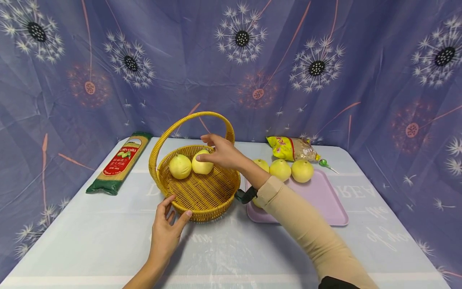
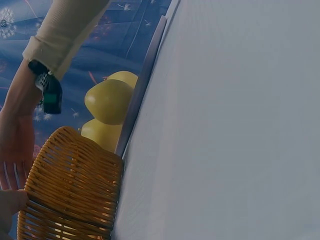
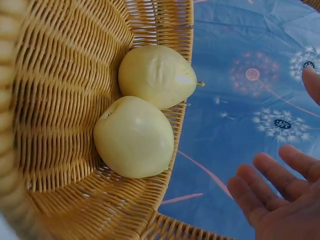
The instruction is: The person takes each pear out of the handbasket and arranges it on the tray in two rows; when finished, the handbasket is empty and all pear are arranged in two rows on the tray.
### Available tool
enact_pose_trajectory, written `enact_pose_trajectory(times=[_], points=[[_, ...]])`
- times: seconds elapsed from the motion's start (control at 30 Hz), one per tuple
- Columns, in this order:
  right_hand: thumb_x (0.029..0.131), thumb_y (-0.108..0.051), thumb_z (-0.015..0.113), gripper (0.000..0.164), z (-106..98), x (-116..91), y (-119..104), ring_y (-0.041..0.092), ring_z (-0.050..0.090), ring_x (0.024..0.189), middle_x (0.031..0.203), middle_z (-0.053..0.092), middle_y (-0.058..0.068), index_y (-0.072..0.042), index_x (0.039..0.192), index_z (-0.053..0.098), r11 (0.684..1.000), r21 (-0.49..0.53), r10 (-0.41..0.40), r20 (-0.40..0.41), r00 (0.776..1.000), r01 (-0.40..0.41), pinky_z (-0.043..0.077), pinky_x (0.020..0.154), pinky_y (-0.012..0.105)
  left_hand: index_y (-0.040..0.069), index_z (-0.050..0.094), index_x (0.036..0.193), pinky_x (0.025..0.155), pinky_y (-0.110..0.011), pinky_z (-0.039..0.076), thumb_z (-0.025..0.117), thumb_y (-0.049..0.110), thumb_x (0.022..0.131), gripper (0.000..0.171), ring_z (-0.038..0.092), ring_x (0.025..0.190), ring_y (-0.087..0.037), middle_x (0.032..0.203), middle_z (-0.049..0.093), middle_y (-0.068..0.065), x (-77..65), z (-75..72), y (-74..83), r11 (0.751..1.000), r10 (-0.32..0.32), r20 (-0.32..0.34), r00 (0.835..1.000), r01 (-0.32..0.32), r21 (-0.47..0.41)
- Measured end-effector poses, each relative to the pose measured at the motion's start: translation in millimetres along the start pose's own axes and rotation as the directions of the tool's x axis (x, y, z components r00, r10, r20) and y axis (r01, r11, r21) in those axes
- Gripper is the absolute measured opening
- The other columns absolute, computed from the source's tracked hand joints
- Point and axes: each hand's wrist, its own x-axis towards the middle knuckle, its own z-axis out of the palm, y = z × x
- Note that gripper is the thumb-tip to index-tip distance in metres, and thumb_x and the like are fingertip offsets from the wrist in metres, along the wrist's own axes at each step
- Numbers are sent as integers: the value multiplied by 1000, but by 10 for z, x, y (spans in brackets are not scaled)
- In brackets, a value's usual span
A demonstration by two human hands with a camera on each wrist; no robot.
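A yellow wicker basket (image 1: 202,196) with a tall hoop handle stands on the table. Two pale yellow pears, a left pear (image 1: 180,167) and a right pear (image 1: 203,161), lie side by side against its far inner wall. My right hand (image 1: 223,152) hovers over the right pear with fingers spread; the right wrist view shows that palm (image 3: 292,215) facing up beside the basket, holding nothing. At the basket's near left side, my left hand (image 1: 167,228) touches the outer wall and rim with loosely bent fingers. Only part of that hand (image 2: 10,205) enters the left wrist view.
Right of the basket, a pink tray (image 1: 317,200) holds several pears (image 1: 280,170), one partly hidden by my right forearm. Behind the tray lie a yellow snack bag (image 1: 288,147) and a green-wrapped lollipop (image 1: 325,163). A green and red pasta packet (image 1: 120,162) lies to the left.
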Motion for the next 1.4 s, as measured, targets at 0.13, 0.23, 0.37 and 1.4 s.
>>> enact_pose_trajectory(times=[0.13,0.23,0.37,1.4], points=[[82,-47,68,72,44,91,-6,21,42,133,143,44,1,-21,143,38,1000,-6,-12,5,1000,12,42,107,40,9,32,141,116,-49,26,70,21,86,68,25,143,-34,153,25,-16,3,1,4,1000,0,2,1000,0,1],[82,-49,67,74,72,137,-18,20,41,134,145,42,1,-21,144,36,1000,-13,-21,11,1000,22,42,107,39,9,32,141,116,-48,26,70,21,86,68,25,143,-34,153,26,-16,3,1,2,1000,-2,3,1000,2,5],[81,-52,67,75,104,190,-39,19,41,134,145,42,-1,-24,144,35,1000,-1,-22,17,1000,22,42,107,39,9,33,141,116,-48,26,70,21,86,68,26,143,-33,152,27,-16,2,4,-1,1000,-1,-4,1000,1,3],[80,-51,69,80,551,578,-71,19,38,136,147,38,-3,-28,145,30,1000,14,21,45,999,-22,42,107,37,9,32,141,116,-48,27,70,23,86,68,26,143,-34,152,27,-16,2,-3,4,999,8,-2,1000,-8,37]])
